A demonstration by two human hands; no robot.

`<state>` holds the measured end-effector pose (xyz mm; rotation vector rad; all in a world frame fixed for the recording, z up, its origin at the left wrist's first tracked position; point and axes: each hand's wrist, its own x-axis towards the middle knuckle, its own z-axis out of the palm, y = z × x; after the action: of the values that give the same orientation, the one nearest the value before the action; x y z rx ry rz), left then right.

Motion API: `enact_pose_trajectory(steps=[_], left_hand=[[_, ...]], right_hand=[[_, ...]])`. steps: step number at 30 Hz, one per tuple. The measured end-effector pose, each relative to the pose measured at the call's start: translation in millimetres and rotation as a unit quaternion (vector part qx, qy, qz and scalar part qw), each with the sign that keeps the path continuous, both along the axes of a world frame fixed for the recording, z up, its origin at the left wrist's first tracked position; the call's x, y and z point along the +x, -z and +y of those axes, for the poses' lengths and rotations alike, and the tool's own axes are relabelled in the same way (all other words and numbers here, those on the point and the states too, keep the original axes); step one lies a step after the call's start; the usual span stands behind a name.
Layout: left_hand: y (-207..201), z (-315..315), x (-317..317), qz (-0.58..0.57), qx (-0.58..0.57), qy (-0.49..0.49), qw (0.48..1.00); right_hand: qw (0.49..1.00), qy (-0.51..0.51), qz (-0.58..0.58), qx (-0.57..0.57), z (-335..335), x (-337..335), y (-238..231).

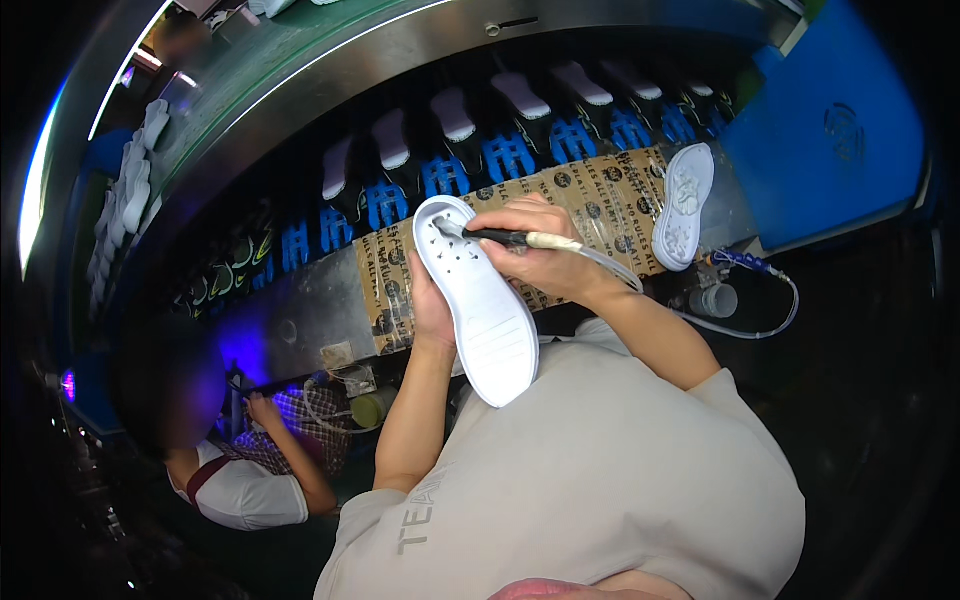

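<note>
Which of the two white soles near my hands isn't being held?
The rightmost sole, resting on the bench; the other sole is in your left hand, with your right hand holding a tool at it.

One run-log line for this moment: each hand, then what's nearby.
left hand: holding white sole | right hand: holding black brush, tip at sole's holed end | nearby: second white sole on bench

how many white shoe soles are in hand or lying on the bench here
2: one white sole in the left hand, another sole lying on the bench, to the right.
</note>
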<state>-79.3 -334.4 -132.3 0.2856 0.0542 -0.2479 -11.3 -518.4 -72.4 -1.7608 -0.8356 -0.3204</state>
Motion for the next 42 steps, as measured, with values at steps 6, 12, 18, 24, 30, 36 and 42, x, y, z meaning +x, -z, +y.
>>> enact_pose_trajectory(steps=[6,12,18,24,30,36,42], left_hand=[[-4.2,-2.3,22.4,0.035,0.218,-0.121,0.968],[-6.9,4.5,27.5,0.004,0.164,-0.131,0.978],[-30.7,3.3,35.6,-0.036,0.128,-0.116,0.984],[-41.4,9.2,49.0,-0.01,0.026,-0.102,0.994],[-59.1,32.1,68.4,-0.106,0.089,-0.118,0.983],[-94.0,42.3,81.2,-0.125,0.118,-0.055,0.984],[-103.9,44.6,105.5,-0.141,0.413,0.07,0.897]], right_hand=[[0.979,-0.01,-0.188,-0.083,27.3,-5.9,14.7],[0.994,-0.017,-0.094,-0.05,19.0,2.2,-3.6],[0.994,-0.06,-0.087,-0.03,19.3,-9.1,-13.1],[0.972,-0.229,-0.056,-0.025,13.7,-21.1,-28.3],[0.97,-0.232,-0.032,-0.063,1.6,-29.4,-41.7],[0.961,-0.246,0.005,-0.13,-9.2,-17.9,-39.6],[0.952,-0.274,0.065,-0.122,-16.6,-5.5,-46.5]])
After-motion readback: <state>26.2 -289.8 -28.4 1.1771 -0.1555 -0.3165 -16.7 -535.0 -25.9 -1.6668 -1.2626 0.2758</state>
